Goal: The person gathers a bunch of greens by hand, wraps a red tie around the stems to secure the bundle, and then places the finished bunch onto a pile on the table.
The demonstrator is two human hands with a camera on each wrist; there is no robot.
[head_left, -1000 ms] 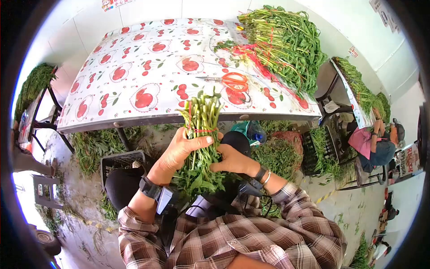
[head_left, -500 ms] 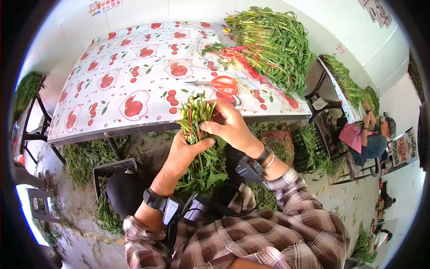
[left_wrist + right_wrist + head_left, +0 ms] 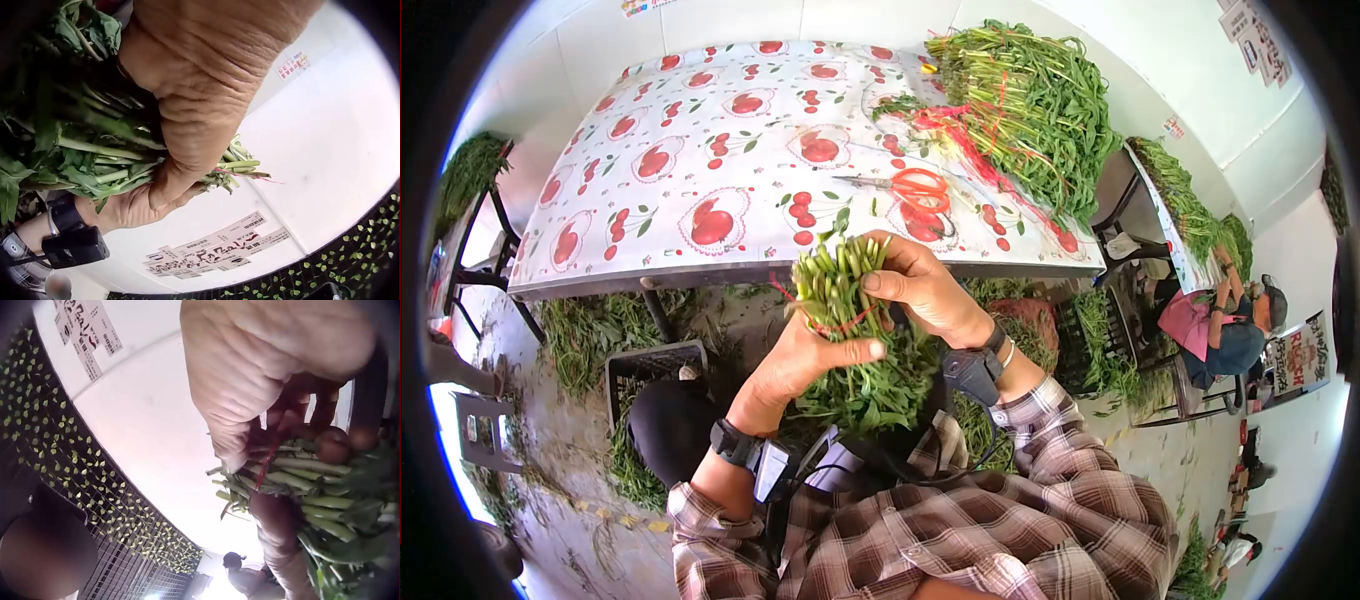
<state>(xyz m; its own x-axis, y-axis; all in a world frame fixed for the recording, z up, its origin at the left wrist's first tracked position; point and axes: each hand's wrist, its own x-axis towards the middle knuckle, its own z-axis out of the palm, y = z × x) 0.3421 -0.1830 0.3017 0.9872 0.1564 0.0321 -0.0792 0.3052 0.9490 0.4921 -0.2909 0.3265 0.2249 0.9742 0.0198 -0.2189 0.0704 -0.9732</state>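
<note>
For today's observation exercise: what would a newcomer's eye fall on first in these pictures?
First, the bundle of green stems held up in front of the table edge, the left hand gripping it from below and the right hand at its cut ends, where a red band circles it. Behind lie the cherry-print tablecloth, orange scissors and a heap of greens.

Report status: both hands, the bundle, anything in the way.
Left hand grips bundle mid-stem. Right hand pinches at cut ends, by red tie. Nothing in the way.
</note>
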